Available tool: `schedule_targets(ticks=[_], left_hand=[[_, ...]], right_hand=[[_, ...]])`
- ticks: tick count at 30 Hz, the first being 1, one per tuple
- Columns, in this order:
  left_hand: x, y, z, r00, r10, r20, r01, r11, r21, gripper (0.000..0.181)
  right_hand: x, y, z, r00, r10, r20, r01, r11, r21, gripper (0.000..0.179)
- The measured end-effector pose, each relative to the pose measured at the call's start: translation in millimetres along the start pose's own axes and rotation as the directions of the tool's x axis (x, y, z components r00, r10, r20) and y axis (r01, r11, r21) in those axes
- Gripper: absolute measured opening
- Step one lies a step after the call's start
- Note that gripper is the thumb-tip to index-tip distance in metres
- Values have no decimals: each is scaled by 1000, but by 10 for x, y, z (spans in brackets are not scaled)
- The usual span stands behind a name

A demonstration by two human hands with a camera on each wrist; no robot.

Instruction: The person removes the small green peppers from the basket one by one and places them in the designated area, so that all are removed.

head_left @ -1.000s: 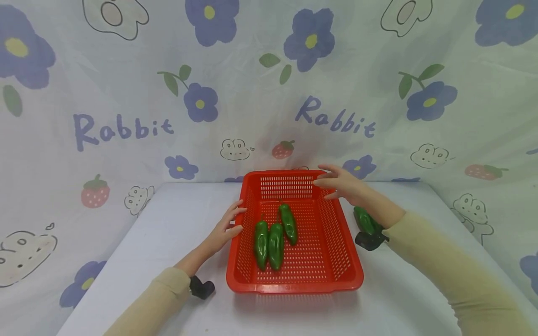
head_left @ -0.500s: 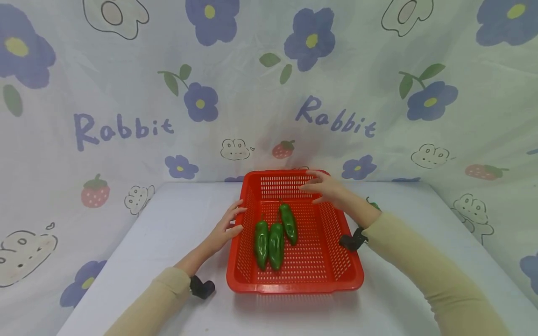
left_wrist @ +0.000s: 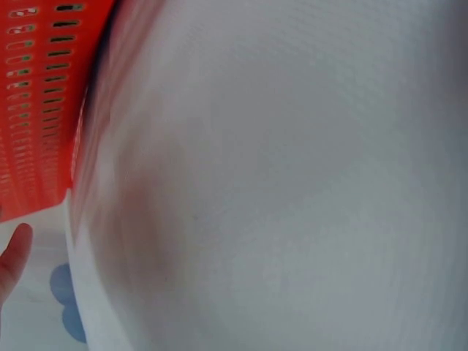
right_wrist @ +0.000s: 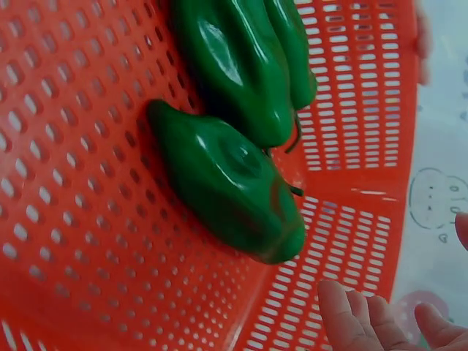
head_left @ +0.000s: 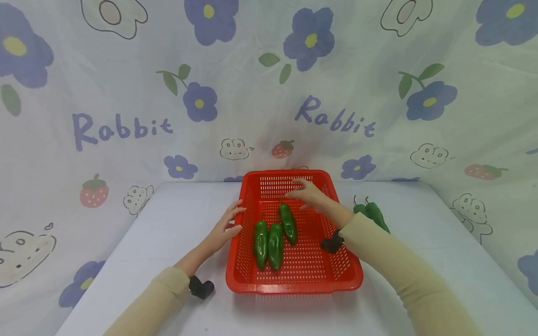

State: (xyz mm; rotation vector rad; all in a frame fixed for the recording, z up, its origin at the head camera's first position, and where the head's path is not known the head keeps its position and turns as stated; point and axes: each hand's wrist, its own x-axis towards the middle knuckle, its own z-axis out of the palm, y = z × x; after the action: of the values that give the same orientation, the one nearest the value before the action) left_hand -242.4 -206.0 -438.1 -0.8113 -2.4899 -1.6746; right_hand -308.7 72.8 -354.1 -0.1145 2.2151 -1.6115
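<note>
Three green peppers lie in a red plastic basket (head_left: 294, 288): the left pepper (head_left: 261, 245), the middle pepper (head_left: 275, 247) and the farther one (head_left: 287, 224), which also shows in the right wrist view as the nearest pepper (right_wrist: 227, 186). My left hand (head_left: 222, 231) rests by the basket's left rim, fingers spread; whether it touches the rim I cannot tell. Over the basket's far right part hangs my right hand (head_left: 313, 196), fingers loosely extended with nothing in them, just above and right of the farther pepper. One fingertip (left_wrist: 16, 252) of the left hand shows beside the basket wall (left_wrist: 36, 110).
Right of the basket, two more green peppers lie on the white table (head_left: 189, 205), one of them (head_left: 377, 215) partly behind the right sleeve (head_left: 395, 261). A patterned cloth (head_left: 252, 93) hangs behind the table. Raised basket walls surround the three peppers inside.
My right hand has moved left and slightly down, from the basket's right rim to over its inside. The peppers right of the basket are more exposed. My left hand and the basket stay put.
</note>
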Motion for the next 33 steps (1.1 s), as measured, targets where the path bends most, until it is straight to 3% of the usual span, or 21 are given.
schedule_targets(ticks=[14,25,33], left_hand=[[-5,-22,-2,1000,-7,1,7,1000,22,49],[-1,-26,-5,1000,-5,-4,5,1000,23,49],[-12,-6,-12,1000,-12,3,12,1000,5,49]], right_hand=[[169,127,222,996,69,-48,-69,998,-7,67],[220,276,343,997,25,-77,-39,982,-183,66],[212,348,383,996,61,-70,-76,971,-226,64]])
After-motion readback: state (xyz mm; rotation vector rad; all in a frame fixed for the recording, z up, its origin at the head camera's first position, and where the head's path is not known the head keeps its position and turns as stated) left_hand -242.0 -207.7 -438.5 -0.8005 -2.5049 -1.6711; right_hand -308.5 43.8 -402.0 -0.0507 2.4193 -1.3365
